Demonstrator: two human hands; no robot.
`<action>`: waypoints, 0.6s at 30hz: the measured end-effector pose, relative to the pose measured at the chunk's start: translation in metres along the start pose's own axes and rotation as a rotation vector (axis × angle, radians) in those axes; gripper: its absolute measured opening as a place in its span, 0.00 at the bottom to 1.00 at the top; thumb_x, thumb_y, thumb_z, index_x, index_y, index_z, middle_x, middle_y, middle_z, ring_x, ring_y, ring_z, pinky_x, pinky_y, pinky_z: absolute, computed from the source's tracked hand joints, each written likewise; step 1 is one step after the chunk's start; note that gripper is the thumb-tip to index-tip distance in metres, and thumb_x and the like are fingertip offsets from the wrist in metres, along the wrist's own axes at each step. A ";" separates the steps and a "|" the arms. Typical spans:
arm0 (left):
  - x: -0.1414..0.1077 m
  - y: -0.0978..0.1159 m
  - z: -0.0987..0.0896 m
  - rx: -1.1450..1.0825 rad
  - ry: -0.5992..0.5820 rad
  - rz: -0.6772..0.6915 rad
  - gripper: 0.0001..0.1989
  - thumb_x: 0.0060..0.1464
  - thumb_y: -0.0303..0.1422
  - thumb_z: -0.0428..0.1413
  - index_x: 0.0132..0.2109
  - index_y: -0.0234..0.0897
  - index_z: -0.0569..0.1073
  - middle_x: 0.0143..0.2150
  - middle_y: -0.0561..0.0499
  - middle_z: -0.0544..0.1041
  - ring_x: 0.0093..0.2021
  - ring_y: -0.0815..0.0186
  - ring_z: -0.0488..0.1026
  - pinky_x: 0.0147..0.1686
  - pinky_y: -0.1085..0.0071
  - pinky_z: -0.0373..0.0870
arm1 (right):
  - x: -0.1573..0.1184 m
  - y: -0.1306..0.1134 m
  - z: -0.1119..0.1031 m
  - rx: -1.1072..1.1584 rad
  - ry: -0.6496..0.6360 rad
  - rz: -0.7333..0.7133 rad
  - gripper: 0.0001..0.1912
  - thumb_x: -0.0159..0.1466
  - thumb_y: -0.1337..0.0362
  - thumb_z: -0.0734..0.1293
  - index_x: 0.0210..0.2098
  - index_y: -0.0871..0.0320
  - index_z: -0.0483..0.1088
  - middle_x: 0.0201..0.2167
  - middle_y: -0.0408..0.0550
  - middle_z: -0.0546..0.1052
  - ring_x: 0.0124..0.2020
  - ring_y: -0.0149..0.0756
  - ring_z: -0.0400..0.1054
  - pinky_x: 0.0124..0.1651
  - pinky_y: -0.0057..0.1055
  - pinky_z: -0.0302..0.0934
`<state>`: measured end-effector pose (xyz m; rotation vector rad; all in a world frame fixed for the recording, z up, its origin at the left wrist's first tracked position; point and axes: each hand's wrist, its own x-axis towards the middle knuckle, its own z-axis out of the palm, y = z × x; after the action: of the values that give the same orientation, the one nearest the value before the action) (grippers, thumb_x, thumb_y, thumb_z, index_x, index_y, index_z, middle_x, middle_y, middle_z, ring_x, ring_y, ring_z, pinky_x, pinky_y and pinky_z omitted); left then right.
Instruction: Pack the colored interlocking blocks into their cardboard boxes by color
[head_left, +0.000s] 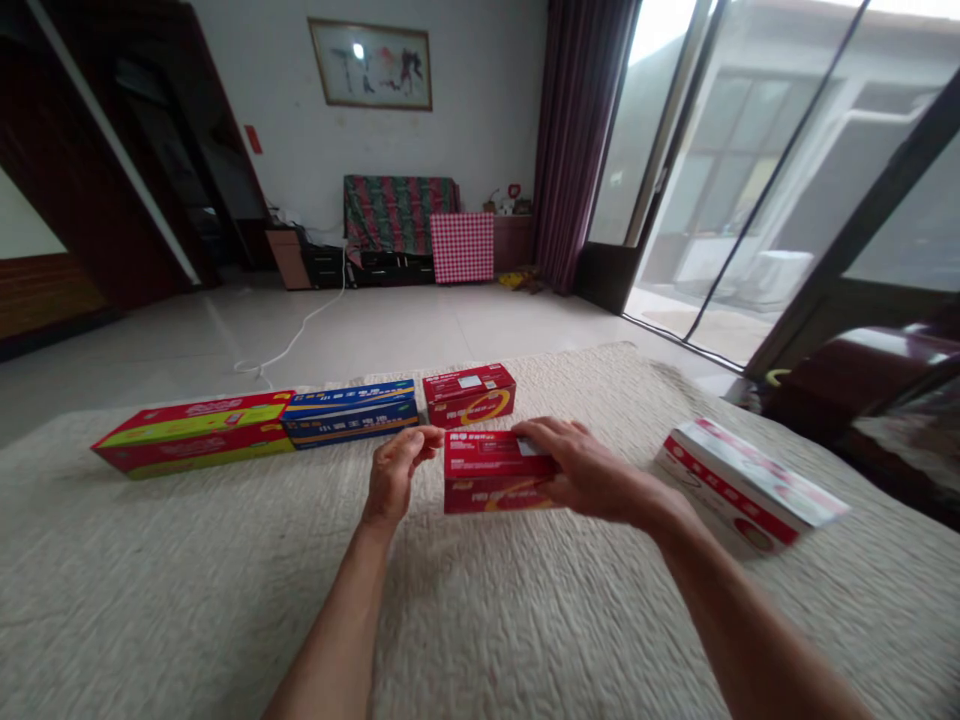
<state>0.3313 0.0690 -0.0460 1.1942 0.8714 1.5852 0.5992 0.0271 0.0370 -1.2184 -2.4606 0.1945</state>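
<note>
My right hand (pixel 589 470) grips the right end of a red carton (pixel 484 475) with white and gold lettering, fingers over its top and thumb hidden at the side. Beside the carton's left end is my left hand (pixel 395 475), its fingers curled and the thumb and forefinger drawn together by the upper left corner. Whether those fingertips touch the carton or hold anything small, I cannot make out. Just behind stands a similar red carton (pixel 472 397) with a gold swirl. To its left sits a blue box (pixel 351 412), end to end with a red and yellow-green box (pixel 199 433).
A white and red box (pixel 750 485) lies at an angle on the right. All the boxes rest on a textured cream cover (pixel 465 620). Beyond it a white cable (pixel 300 330) runs across the tiled floor. A dark rounded object (pixel 862 385) stands at far right.
</note>
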 end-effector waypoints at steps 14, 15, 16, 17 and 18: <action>-0.009 -0.049 0.019 0.364 -0.026 -0.077 0.16 0.50 0.43 0.57 0.36 0.34 0.80 0.33 0.46 0.81 0.35 0.61 0.77 0.38 0.68 0.71 | 0.062 0.183 -0.030 -0.321 0.067 0.510 0.35 0.54 0.64 0.65 0.62 0.52 0.59 0.59 0.59 0.67 0.58 0.58 0.60 0.49 0.57 0.60; -0.009 -0.051 0.018 0.366 -0.023 -0.089 0.16 0.50 0.43 0.57 0.36 0.34 0.79 0.33 0.46 0.81 0.35 0.61 0.77 0.38 0.68 0.72 | 0.061 0.190 -0.027 -0.323 0.062 0.506 0.35 0.54 0.64 0.66 0.61 0.52 0.60 0.59 0.58 0.68 0.58 0.58 0.61 0.48 0.56 0.61; -0.008 -0.052 0.018 0.369 -0.024 -0.098 0.16 0.50 0.43 0.57 0.36 0.34 0.79 0.33 0.46 0.81 0.35 0.61 0.77 0.38 0.68 0.72 | 0.059 0.196 -0.024 -0.325 0.060 0.503 0.35 0.53 0.64 0.66 0.61 0.52 0.61 0.59 0.58 0.68 0.57 0.58 0.61 0.48 0.55 0.62; -0.008 -0.053 0.017 0.372 -0.028 -0.103 0.16 0.50 0.43 0.57 0.36 0.34 0.79 0.33 0.45 0.81 0.35 0.61 0.77 0.38 0.67 0.72 | 0.058 0.202 -0.023 -0.327 0.057 0.501 0.35 0.52 0.65 0.66 0.60 0.52 0.62 0.59 0.57 0.68 0.57 0.59 0.61 0.48 0.54 0.62; -0.008 -0.053 0.018 0.377 -0.034 -0.105 0.16 0.50 0.43 0.58 0.35 0.34 0.79 0.33 0.45 0.81 0.35 0.61 0.77 0.38 0.67 0.72 | 0.057 0.207 -0.021 -0.328 0.056 0.499 0.35 0.52 0.65 0.66 0.60 0.51 0.63 0.59 0.57 0.68 0.58 0.59 0.60 0.48 0.53 0.62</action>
<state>0.3627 0.0779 -0.0924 1.4054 1.2279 1.3475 0.7282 0.1981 0.0124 -1.9375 -2.1511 -0.1170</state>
